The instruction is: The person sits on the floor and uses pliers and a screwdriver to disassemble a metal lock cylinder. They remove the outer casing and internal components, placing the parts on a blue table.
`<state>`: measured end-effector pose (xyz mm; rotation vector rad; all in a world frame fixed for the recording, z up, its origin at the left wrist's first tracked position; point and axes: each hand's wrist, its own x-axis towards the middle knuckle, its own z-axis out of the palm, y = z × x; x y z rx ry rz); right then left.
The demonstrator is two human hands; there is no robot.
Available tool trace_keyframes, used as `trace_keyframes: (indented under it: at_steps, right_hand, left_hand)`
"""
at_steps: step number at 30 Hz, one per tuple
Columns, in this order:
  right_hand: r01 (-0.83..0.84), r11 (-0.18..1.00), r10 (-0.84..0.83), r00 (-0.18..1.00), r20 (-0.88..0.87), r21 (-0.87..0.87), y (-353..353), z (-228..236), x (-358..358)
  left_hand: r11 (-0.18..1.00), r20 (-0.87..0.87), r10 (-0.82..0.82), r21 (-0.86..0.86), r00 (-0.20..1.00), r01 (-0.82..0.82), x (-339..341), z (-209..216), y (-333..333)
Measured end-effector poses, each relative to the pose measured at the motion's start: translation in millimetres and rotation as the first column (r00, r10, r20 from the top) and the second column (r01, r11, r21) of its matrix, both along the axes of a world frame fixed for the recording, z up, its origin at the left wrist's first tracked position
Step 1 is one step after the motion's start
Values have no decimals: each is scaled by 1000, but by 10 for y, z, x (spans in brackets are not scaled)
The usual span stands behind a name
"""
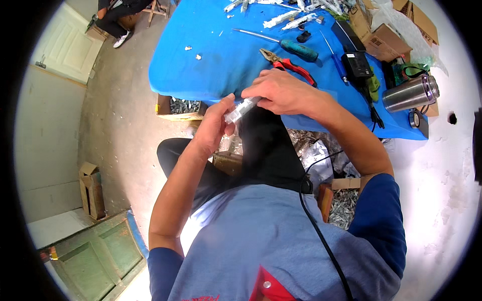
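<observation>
Between my two hands, just off the near edge of the blue-covered table [201,75], is a slim whitish-grey plastic and metal piece [242,109]. My left hand [215,123] grips its lower left end between thumb and fingers. The fingers of my right hand [276,91] are closed on its upper right end and hide that part. Pliers with red handles [287,65] lie on the cloth right beyond my right hand. Past them rests a screwdriver with a green handle [298,49], and a blue-handled screwdriver [340,67] lies further right.
Similar whitish pieces [283,19] are heaped at the table's far side. At the right are a black power adapter [356,65], a steel flask [409,94] and cardboard boxes [386,42]. A box of small metal parts [183,106] stands below the table's left edge. Another person [118,20] sits far left.
</observation>
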<state>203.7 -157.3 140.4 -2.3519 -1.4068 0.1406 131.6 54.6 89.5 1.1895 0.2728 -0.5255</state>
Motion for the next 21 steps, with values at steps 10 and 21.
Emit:
trace_keyframes:
  at_steps: [10, 21]
  right_hand:
    - [-96, 993, 81, 977, 198, 70, 103, -146, 248]
    - [-75, 968, 23, 977, 214, 238, 281, -436, 540]
  left_hand:
    - [940, 65, -54, 339, 996, 29, 96, 35, -29]
    - [975, 68, 55, 211, 996, -68, 251, 54, 13]
